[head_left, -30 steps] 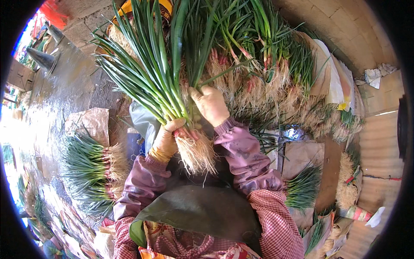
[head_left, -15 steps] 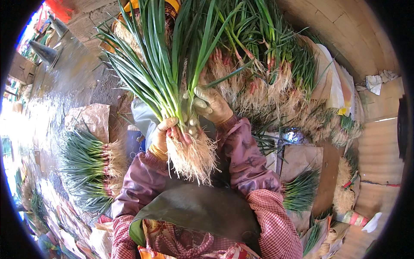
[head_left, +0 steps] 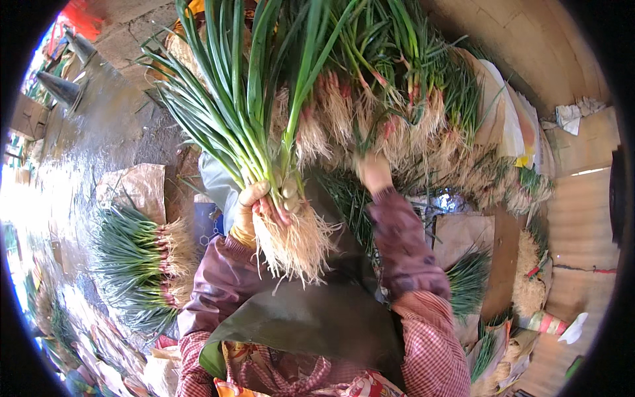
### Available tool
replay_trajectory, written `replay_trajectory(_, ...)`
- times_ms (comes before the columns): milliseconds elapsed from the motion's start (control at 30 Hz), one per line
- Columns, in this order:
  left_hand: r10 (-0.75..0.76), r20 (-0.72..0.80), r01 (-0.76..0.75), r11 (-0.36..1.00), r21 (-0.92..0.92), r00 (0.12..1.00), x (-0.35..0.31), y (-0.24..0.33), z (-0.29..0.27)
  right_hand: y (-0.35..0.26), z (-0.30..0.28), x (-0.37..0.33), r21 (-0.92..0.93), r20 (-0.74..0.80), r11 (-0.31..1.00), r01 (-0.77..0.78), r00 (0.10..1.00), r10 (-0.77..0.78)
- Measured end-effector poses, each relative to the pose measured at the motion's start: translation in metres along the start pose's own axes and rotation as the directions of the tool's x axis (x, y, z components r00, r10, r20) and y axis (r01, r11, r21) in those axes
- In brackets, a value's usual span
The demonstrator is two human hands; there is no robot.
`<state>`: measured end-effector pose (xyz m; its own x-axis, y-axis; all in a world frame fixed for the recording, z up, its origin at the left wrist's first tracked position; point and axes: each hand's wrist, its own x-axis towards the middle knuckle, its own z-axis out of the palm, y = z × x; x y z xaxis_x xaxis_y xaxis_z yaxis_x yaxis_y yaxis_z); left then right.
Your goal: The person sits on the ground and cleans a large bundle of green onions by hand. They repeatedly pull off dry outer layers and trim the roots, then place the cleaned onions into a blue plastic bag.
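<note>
A large bunch of spring onions [head_left: 246,126], with long green leaves, reddish bases and shaggy pale roots, stands upright before my chest. My left hand [head_left: 250,206], in a pale yellowish glove, is closed around it just above the roots; the leaves fan out toward the far side. My right hand [head_left: 374,173] is off to the right of the bunch, at the near edge of a heap of spring onions [head_left: 418,109]. Motion smears its fingers, and whether they hold anything does not show. A dark green apron [head_left: 304,324] covers my lap.
Stacked spring onion bundles [head_left: 135,258] lie on the wet ground at left, near a brown paper sheet [head_left: 135,192]. Another bundle [head_left: 468,284] rests on cardboard at right. Dark cones [head_left: 59,87] stand far left; a cardboard wall [head_left: 582,221] bounds the right.
My right hand has let go of the bunch and moved right to the heap. My left hand keeps hold of the bunch in nearly the same place.
</note>
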<state>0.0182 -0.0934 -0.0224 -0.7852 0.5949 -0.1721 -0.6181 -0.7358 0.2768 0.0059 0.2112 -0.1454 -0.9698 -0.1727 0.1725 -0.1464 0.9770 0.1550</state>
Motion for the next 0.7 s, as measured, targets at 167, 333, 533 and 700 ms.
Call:
replay_trajectory(167, 0.039, -0.128, 0.021, 0.899, 0.437, 0.991, 0.01, 0.005, -0.019, -0.017, -0.117, -0.039, 0.22, 0.52, 0.975, -0.017, 0.848, -0.103)
replay_trajectory(333, 0.14, -0.097, -0.089, 0.908, 0.408, 0.985, 0.025, -0.025, 0.007, -0.081, -0.187, 0.063, 0.521, 0.361, 0.798, -0.302, 0.926, 0.114)
replay_trajectory(533, 0.228, -0.173, -0.101, 0.835, 0.54, 0.958, 0.034, -0.029, 0.003, -0.1, -0.159, 0.072, 0.363, 0.211, 0.923, -0.125, 0.976, 0.049)
replay_trajectory(700, 0.274, -0.199, -0.145, 0.856, 0.496, 0.941, 0.033, -0.029, -0.011, -0.111, -0.168, 0.081, 0.106, 0.294, 0.994, 0.01, 0.955, -0.041)
